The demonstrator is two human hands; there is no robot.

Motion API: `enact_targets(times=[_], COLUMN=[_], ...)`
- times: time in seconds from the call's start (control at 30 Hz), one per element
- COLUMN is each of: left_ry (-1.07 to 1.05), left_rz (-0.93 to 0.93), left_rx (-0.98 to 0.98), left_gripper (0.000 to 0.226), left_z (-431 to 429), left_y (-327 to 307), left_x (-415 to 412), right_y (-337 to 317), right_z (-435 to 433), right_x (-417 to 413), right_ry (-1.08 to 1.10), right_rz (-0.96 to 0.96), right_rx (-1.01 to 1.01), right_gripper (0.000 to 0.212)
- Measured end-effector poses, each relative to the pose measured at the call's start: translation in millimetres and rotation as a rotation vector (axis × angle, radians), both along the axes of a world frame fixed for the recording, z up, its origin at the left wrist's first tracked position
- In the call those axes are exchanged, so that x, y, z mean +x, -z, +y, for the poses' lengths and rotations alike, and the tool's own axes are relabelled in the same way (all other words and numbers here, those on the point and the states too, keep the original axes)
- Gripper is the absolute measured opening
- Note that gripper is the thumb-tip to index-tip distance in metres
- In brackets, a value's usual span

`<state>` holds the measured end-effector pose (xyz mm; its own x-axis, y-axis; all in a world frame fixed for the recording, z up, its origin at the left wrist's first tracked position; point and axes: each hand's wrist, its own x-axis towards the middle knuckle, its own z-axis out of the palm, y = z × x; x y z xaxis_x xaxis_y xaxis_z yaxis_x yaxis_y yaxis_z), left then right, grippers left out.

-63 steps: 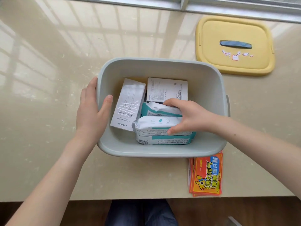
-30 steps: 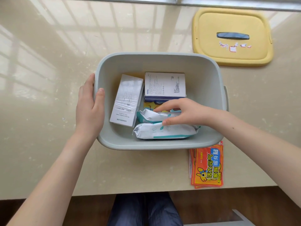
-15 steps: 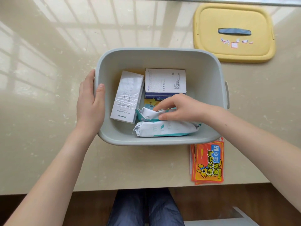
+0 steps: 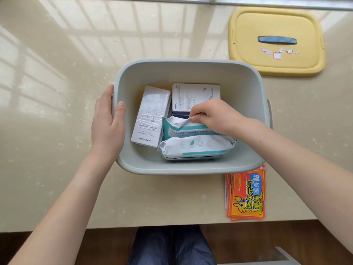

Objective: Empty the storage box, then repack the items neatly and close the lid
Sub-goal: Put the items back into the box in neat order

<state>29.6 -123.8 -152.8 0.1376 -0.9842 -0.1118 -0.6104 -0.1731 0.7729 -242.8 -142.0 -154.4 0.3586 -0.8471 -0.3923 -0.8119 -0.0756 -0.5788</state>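
The grey storage box (image 4: 191,72) stands open in the middle of the table. My left hand (image 4: 107,125) grips its left rim, thumb inside. Inside lie a long white cable box (image 4: 150,115) at the left, a white and navy carton (image 4: 194,94) at the back, and two white-and-teal wipe packs. My right hand (image 4: 212,115) pinches the crimped top edge of the rear wipe pack (image 4: 181,127), which stands tilted up. The front wipe pack (image 4: 194,148) lies flat by the near wall. The yellow lid (image 4: 277,41) rests on the table at the back right.
Orange heat-patch packets (image 4: 246,196) lie stacked on the table just right of the box's near corner, close to the table's front edge (image 4: 152,226). A window frame runs along the far edge. My legs show below the table.
My right hand went from resting on the wipe packs to pinching the rear pack's top edge and lifting it upright. The front pack settled flat. My left hand stayed on the rim.
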Motion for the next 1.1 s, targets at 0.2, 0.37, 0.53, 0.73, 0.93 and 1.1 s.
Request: enact_targets(times=[0.2, 0.37, 0.53, 0.73, 0.93, 1.1], left_ry=[-0.002, -0.001, 0.004, 0.005, 0.004, 0.006], left_rz=[0.006, 0.005, 0.002, -0.004, -0.005, -0.007], left_rx=[0.007, 0.007, 0.003, -0.005, -0.004, -0.003], left_gripper=[0.048, 0.048, 0.048, 0.048, 0.048, 0.049], left_z=[0, 1, 0, 0, -1, 0], left_y=[-1, -1, 0, 1, 1, 1], left_x=[-1, -1, 0, 0, 2, 0], right_y=[-1, -8, -9, -2, 4, 4], right_z=[-1, 18, 32, 24, 30, 35], right_x=[-5, -15, -24, -20, -21, -11], right_ry=[0.095, 0.167, -0.205, -0.258, -0.227, -0.264], right_rz=[-0.094, -0.232, 0.117, 0.177, 0.129, 0.240], right_rx=[0.050, 0.104, -0.014, -0.047, -0.139, -0.140], right_gripper=[0.009, 0.043, 0.097, 0.090, 0.088, 0.095])
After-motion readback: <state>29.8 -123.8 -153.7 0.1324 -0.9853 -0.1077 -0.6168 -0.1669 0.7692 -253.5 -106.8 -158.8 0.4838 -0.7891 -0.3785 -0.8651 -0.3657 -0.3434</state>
